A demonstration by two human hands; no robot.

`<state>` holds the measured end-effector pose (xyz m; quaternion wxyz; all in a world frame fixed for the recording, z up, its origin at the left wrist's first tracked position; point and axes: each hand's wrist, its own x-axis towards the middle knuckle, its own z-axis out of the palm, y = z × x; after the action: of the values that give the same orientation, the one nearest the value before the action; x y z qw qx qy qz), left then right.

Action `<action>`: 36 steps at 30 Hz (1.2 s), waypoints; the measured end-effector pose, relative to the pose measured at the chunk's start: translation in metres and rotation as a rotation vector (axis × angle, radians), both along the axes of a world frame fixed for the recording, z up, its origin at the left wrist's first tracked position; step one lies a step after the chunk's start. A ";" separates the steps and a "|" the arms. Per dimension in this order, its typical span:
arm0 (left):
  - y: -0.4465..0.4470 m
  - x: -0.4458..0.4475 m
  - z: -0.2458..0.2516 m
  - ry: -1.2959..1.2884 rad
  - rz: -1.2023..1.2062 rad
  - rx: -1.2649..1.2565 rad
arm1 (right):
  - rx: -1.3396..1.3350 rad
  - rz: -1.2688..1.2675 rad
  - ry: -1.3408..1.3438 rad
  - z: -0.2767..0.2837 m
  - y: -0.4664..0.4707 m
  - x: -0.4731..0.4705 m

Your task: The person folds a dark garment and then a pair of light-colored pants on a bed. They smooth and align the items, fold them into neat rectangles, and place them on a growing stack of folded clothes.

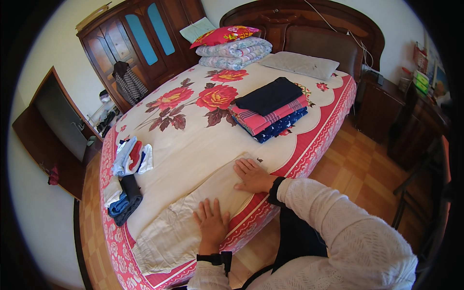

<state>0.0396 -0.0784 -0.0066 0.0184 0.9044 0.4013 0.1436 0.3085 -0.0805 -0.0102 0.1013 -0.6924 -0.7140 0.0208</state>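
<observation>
A pair of cream trousers (177,221) lies flat and lengthwise along the near edge of the bed, its gathered waistband at the lower left. My left hand (213,224) rests palm down on the middle of the trousers, fingers apart. Farther up toward the leg ends, my right hand (253,177) presses flat on the cloth, also with spread fingers. Neither hand grips anything. Beneath the trousers is a cream bedsheet (174,145) with a red border and large printed roses.
Folded dark, pink and blue cloths (270,103) are stacked right of centre. Small rolled garments (132,156) and rolled trousers (128,199) sit at the left. A folded quilt (233,54), a red pillow (228,35) and a grey pillow (301,65) lie near the headboard (322,18).
</observation>
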 end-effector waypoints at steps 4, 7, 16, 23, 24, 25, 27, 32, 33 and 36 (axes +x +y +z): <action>0.001 0.000 -0.003 -0.030 0.017 -0.001 | -0.027 -0.138 -0.043 0.005 0.001 0.006; 0.001 0.001 -0.005 -0.030 0.024 -0.002 | -0.006 -0.266 -0.128 0.009 0.004 0.001; 0.002 0.002 -0.005 -0.023 0.037 -0.044 | 0.125 -0.066 -0.013 -0.006 0.006 -0.002; 0.002 0.004 -0.006 0.009 0.032 0.009 | 0.157 0.126 -0.007 -0.001 0.014 -0.051; 0.001 0.002 -0.005 0.016 0.030 0.009 | 0.187 0.246 0.012 -0.001 0.012 -0.057; 0.001 -0.001 -0.004 0.005 0.015 -0.043 | 0.113 0.198 0.022 0.000 0.010 -0.061; 0.007 -0.005 0.003 -0.023 -0.008 -0.132 | -0.008 0.126 0.021 0.008 0.011 -0.057; 0.035 -0.033 0.029 0.137 -0.150 -0.233 | -0.092 -0.012 0.027 0.022 0.018 -0.049; 0.043 -0.036 0.034 0.167 -0.184 -0.246 | -0.057 -0.030 0.023 0.021 0.018 -0.052; 0.069 -0.036 0.046 0.059 -0.192 -0.099 | 0.031 0.054 0.007 0.006 0.002 -0.071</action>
<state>0.0035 -0.0099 0.0397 0.0648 0.9404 0.3200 0.0947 0.2372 -0.0783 -0.0041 0.1141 -0.6712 -0.7323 0.0150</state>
